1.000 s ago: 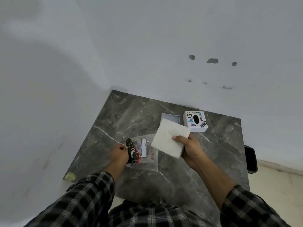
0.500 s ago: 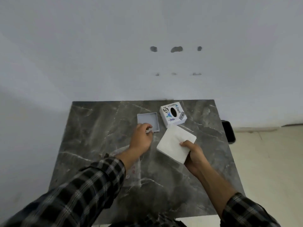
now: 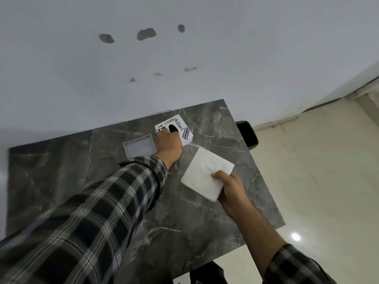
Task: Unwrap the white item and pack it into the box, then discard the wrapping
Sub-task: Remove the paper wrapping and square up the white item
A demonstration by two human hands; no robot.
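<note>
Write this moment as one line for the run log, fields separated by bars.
left hand: on sticker box | right hand: holds white item above table | grey tray: empty | packing: not done

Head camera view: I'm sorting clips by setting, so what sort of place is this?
Probably a plain room in a home or small office, not a workshop. A small dark marble-patterned table stands against a bare painted wall with patched holes, on glossy pale floor tiles. On it sits a sticker-covered white box.
</note>
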